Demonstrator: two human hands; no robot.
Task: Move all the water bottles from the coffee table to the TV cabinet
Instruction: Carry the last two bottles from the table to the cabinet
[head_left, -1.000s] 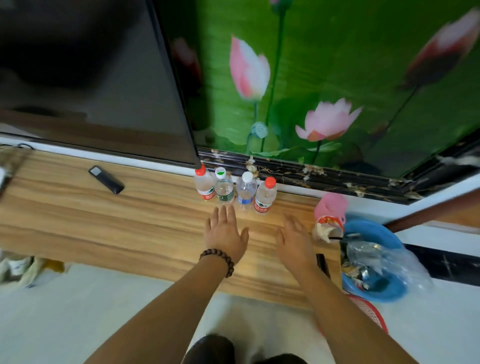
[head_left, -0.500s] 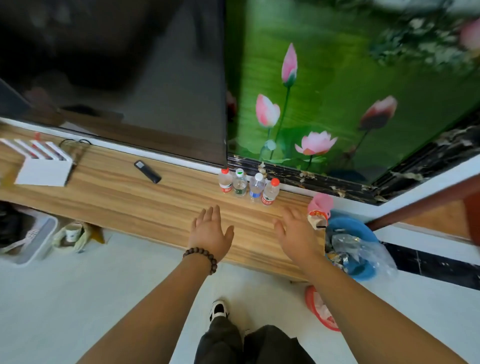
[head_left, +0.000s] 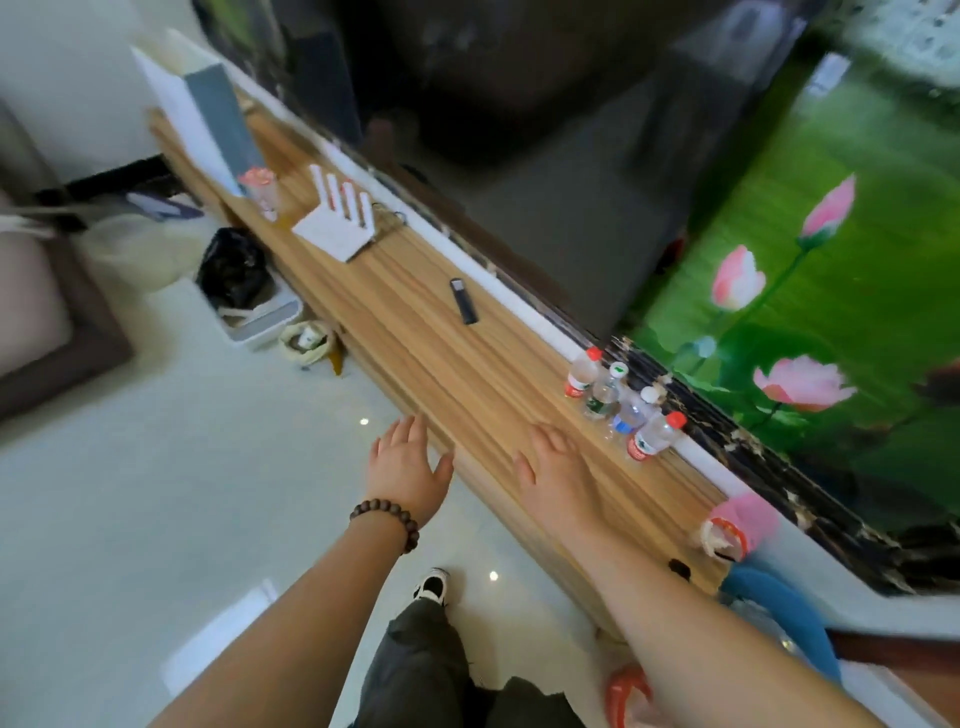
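Observation:
Several small clear water bottles stand in a row at the back edge of the wooden TV cabinet (head_left: 415, 338): a red-capped bottle (head_left: 582, 372), a green-labelled white-capped bottle (head_left: 603, 392), a blue-labelled bottle (head_left: 634, 410) and another red-capped bottle (head_left: 653, 436). My left hand (head_left: 408, 467), with a bead bracelet on the wrist, hovers open over the cabinet's front edge. My right hand (head_left: 556, 473) is open above the cabinet top, a short way in front of the bottles. Neither hand holds anything. The coffee table is out of view.
A black remote (head_left: 464, 301) and a white router (head_left: 340, 223) lie on the cabinet further left. The TV screen (head_left: 519, 130) stands behind. A pink bag (head_left: 740, 525) and blue basin (head_left: 779, 608) sit at the right end. A bin with a black bag (head_left: 244, 296) is on the floor.
The view has swung left and pulled back from the cabinet. Both open hands have drawn away from the bottles, the left one now over the cabinet's front edge.

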